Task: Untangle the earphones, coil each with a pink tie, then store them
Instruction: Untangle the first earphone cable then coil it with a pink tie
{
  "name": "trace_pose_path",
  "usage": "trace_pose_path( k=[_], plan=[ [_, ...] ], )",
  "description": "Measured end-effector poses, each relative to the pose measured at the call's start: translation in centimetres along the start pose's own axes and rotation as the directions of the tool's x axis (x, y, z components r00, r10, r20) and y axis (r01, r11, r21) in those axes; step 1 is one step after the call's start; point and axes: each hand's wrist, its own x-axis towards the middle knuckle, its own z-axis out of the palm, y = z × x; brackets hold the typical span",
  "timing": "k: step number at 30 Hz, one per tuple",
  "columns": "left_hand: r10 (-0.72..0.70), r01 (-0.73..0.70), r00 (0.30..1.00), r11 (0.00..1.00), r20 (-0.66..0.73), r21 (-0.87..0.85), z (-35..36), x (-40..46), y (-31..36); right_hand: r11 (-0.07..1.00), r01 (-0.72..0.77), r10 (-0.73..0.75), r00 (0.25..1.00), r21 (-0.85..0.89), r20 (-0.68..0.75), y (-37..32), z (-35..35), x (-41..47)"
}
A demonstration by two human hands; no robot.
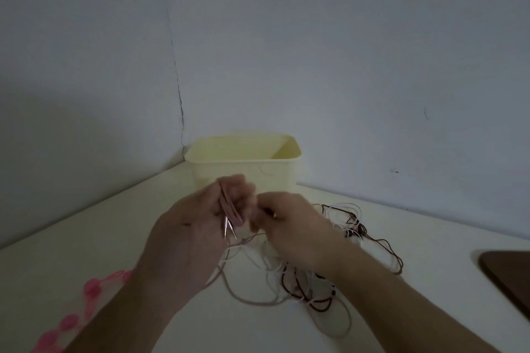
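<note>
Setting: pale table [86, 238] in a dim corner, grey wall behind with a dark crack running down it.
Pink earphone [231, 210]: its cord is partly coiled in loops that stand in my left hand, above the table and just in front of the box; two thin metal-looking ends hang below the loops, and the rest of the cord trails down to the table.
Left hand [195, 226]: my fingers curl round the loops and keep them together.
Right hand [289, 223]: it is closed beside the coil, touching my left fingers; I judge it pinches the cord, but motion blur hides the exact contact.
Step in hand: I judge I am winding the pink cord into a coil.
How to do it well: keep every loop the same size, feed the cord with light tension, and draw it slowly out of the tangle so no knot tightens; stop and free it when it catches.
Tangle [329, 264]: white and dark brown cords lie crossed on the table under and to the right of my right hand.
Count of earphones: at least three cord colours, pink, white, brown; the true number I cannot tell.
Pink ties [94, 289]: one row at lower left, partly under my left forearm; I can count about five round ends.
Box [243, 160]: one, cream, open, near the wall.
Dark board [507, 275]: one, at the right edge.
</note>
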Motion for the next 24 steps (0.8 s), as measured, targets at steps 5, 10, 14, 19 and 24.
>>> trace_pose_path(
  k=[5, 10, 14, 19, 24],
  plan=[
    [0.074, -0.033, 0.956, 0.989, -0.285, 0.143, -1.2, 2.8, -0.7, 0.99, 0.058, -0.039, 0.988, -0.128, 0.151, -1.5, 2.2, -0.4],
    [0.082, -0.013, 0.995, 0.685, -0.059, 0.728, -0.9, -0.2, -1.1, 0.987, 0.069, -0.071, 0.997, -0.145, -0.011, -2.1, -0.1, -0.3],
    [-0.086, 0.062, 0.996, 0.71, -0.001, 0.702, 0.5, -1.4, -1.1, 0.987, 0.09, -0.094, 0.995, -0.134, -0.027, -1.5, -2.0, -0.1],
    [-0.193, 0.171, 0.98, 0.944, 0.051, 0.282, 0.0, -1.3, 0.1, 0.994, 0.104, -0.104, 0.994, 0.011, -0.023, -0.8, -1.9, 0.1],
    [-0.078, 0.082, 0.996, 0.99, 0.047, -0.111, -1.0, 0.5, 0.1, 0.997, 0.071, -0.072, 0.997, -0.037, -0.02, -0.3, 0.8, 0.1]
  ],
)
